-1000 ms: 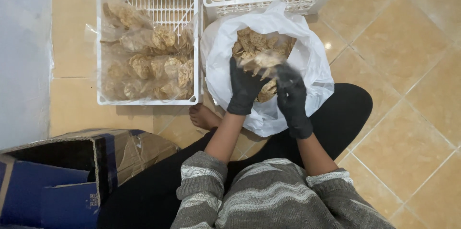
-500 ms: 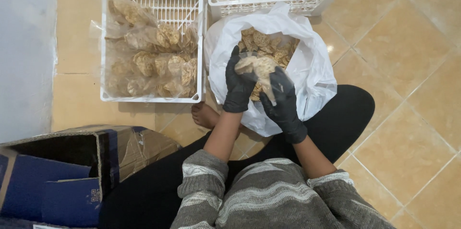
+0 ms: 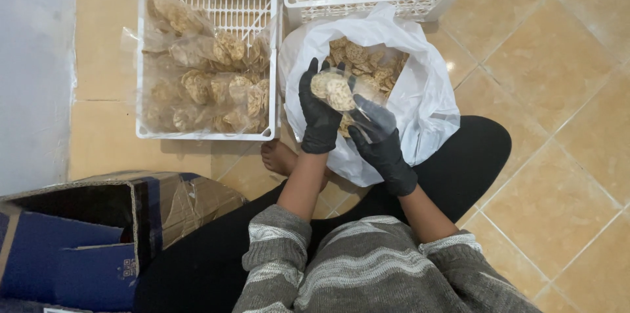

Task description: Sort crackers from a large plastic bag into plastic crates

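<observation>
Holding a small clear packet (image 3: 338,93) of crackers above the white sack (image 3: 420,100), both gloved hands, left hand (image 3: 319,116) and right hand (image 3: 380,142), pinch it, while the crate (image 3: 147,57) left of the sack looks roughly half filled with packets and many loose crackers remain.

I've got a small clear packet of crackers (image 3: 335,92) in my gloved hands, over a big white plastic bag (image 3: 420,100) of loose ones. More clear packets (image 3: 210,86) sit in the white crate to my left, and a blue-and-brown cardboard box (image 3: 79,234) is by my left knee.
</observation>
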